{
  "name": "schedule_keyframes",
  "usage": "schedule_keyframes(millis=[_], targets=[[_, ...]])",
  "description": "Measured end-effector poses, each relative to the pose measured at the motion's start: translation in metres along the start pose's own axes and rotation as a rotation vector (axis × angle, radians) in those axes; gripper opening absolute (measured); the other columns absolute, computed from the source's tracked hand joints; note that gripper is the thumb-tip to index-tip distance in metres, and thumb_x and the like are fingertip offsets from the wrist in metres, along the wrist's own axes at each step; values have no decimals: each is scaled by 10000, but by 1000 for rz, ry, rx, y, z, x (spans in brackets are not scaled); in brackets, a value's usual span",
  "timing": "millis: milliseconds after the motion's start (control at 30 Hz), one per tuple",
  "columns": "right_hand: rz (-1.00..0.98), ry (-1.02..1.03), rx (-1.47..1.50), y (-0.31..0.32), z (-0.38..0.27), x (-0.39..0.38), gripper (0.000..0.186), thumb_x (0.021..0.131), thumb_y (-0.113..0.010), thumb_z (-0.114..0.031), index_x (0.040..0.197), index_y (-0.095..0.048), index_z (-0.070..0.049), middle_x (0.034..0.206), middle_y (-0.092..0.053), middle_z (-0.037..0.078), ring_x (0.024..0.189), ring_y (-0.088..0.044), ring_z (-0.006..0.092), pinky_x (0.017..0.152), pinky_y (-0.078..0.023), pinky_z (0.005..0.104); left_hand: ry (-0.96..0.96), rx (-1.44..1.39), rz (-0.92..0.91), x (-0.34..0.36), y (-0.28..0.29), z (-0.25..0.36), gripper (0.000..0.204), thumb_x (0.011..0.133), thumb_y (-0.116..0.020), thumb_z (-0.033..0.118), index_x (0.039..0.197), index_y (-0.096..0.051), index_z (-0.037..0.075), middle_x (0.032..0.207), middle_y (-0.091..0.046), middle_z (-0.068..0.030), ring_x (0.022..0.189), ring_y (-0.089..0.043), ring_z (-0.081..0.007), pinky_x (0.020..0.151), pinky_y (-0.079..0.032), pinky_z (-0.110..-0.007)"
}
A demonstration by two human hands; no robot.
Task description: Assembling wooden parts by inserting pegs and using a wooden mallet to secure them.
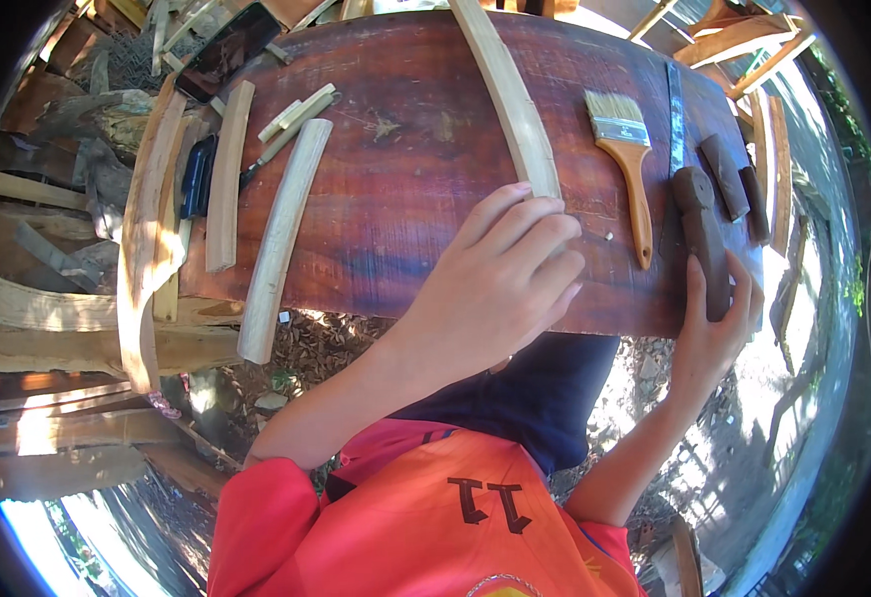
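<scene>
My left hand is at the near end of a pale wooden strip, its fingers curled over that end. The strip runs away from me across the reddish-brown table and past its far edge. At the table's near right corner, my right hand has its thumb and fingers around the lower end of a dark wooden club-shaped piece. A paintbrush with a wooden handle lies between my hands. Beside the dark piece is a long, flat metal blade.
Two short dark wooden cylinders lie at the right edge. To the left are wooden slats, a thin-handled tool, a dark blue object and a phone. Curved timber pieces crowd the left side.
</scene>
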State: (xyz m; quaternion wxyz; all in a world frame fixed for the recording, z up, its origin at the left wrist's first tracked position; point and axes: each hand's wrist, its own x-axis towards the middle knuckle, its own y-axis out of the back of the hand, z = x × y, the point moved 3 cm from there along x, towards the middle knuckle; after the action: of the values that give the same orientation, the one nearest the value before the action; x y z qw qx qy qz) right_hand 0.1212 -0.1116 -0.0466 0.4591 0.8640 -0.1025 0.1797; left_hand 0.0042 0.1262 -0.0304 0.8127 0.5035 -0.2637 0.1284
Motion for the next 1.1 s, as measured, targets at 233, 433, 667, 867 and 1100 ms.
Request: schedule_keyframes(millis=[233,433,667,867,1100], targets=[[-29,10,-40,0,-3,0,436,997,-784,-374,1328,-699,-103,1301,-615,136,1242,-601,342,1047,-498,503,-30,61,-45,0,5,2,185,889,-805,174,1008,-689,92,1225,-655,-50,1303,-590,-253,1208,-412,-492],[-33,22,-58,0,-4,0,448,1006,-771,-382,1345,-686,-101,1297,-619,136,1244,-601,342,1049,-496,504,-22,71,-120,-1,15,-1,181,899,-792,169,1019,-693,77,1232,-652,-63,1306,-590,-261,1202,-434,-481],[-6,46,-32,1,-3,-1,467,1010,-765,-393,1359,-678,-94,1316,-616,140,1251,-599,344,1060,-486,504,-3,123,-172,-5,23,-1,214,912,-786,161,1084,-720,53,1324,-672,-66,1323,-631,-246,1072,-567,-374],[-13,59,-16,1,-3,-1,467,1013,-761,-397,1361,-678,-97,1327,-615,144,1263,-602,349,1060,-489,509,-26,143,-252,-6,31,-4,234,910,-780,165,1118,-739,65,1282,-708,-36,1347,-622,-227,1058,-576,-369],[-12,23,-21,2,-3,-2,455,1013,-757,-393,1362,-679,-112,1339,-611,138,1277,-601,348,1061,-496,506,-67,133,-195,-8,28,-7,200,904,-791,179,1074,-743,85,1202,-712,3,1314,-635,-213,996,-598,-344]])
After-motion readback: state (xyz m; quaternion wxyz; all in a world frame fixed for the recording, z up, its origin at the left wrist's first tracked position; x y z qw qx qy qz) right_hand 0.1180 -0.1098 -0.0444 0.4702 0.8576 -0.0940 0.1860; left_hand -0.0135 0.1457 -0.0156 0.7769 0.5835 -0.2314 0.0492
